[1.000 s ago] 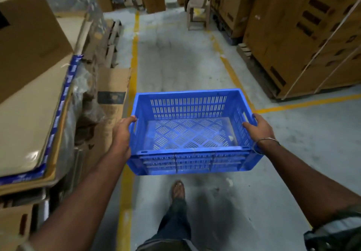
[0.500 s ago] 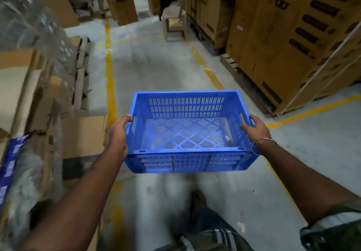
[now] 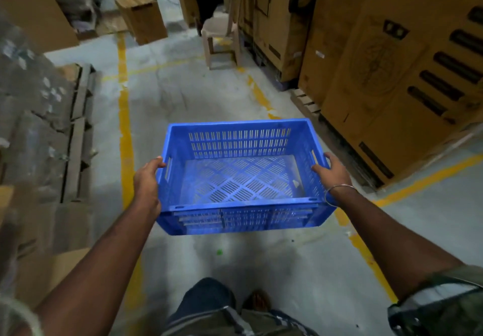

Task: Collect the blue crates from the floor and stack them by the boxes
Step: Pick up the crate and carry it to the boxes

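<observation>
Evidently light and rigid, the empty blue crate (image 3: 241, 178) looks easiest to carry by the slot handles in its short ends; it is bright moulded plastic with slotted walls and a lattice floor; the left hand (image 3: 146, 182) and right hand (image 3: 333, 172) curl round those ends, holding it level above the concrete floor (image 3: 183, 92), between cardboard boxes (image 3: 379, 69).

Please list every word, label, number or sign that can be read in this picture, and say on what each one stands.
No text can be read here.
Tall cardboard boxes: a round printed emblem, dark bars and small labels, all too blurred to read.
Blue crate: no lettering visible.
Floor: plain yellow lines only, no words.
</observation>
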